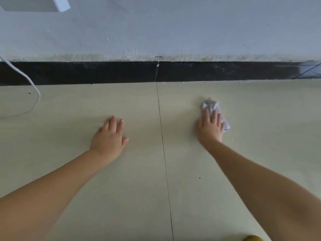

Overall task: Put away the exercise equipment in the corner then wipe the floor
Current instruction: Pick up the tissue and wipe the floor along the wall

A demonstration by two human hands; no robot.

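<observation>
While pressing a crumpled white cloth [214,110] flat against the pale tiled floor [173,153] with straight fingers, right hand [211,126] busy at the wiping step, by the look of it. Cloth under the fingers and poking out beyond the fingertips and past the outer edge of the hand. Left hand [109,136] spread flat on the tile, fingers straight, holding nothing, apparently propping the body. Between the two hands, a thin grout line [162,136] running away toward the black skirting [86,72] beyond the fingertips, with the scuffed white wall [156,32] above that.

No exercise equipment anywhere in view, so seemingly stowed already, though the corner itself out of frame. Well off to the outer side of the left hand, a white cable [33,87] looping down onto the floor; above it, part of a white fixture [57,4] on the wall. Near the right elbow, a sliver of something yellow [252,238], too cropped to name.

Next move, probably: sweep the cloth sideways or back with steady downward pressure, keeping the wad bunched under the palm, and shift the bracing hand to reach fresh tile. A few dark specks on the floor worth a pass.

No brand, label or writing readable anywhere.
</observation>
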